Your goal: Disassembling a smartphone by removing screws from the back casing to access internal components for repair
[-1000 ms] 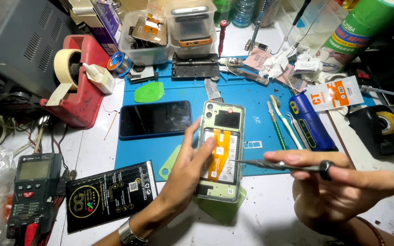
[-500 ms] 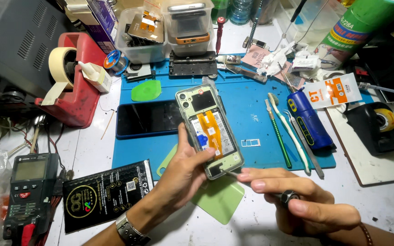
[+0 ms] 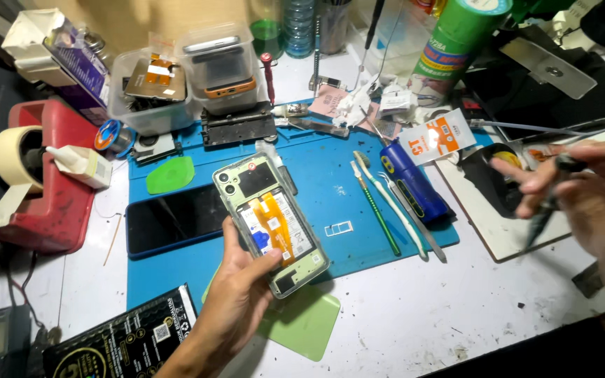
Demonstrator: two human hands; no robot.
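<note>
Green-framed and backless, the opened phone sits in my left hand, fingers wrapped narrow around its lower end, thumb across the exposed orange flex and board. A second ago it lay flatter and nearer the front edge of the worktop, with my other hand right over it; now I have lifted and tilted it, its camera end pointing toward the back left, above the near edge of the blue mat.

My right hand has swung away to the worktop's right edge, well apart from the phone. It is blurred, but the fingers are closed on a thin dark tool, tip pointing down, index finger stretched out over the black pad there.

So the poking at the internals has stopped for the moment: the tool is off the phone, and the phone is held up in the open.

Under my left wrist lies the pale green back cover; beside it, at the front left corner, the black battery. A dark screen panel rests on the mat's left part.
</note>
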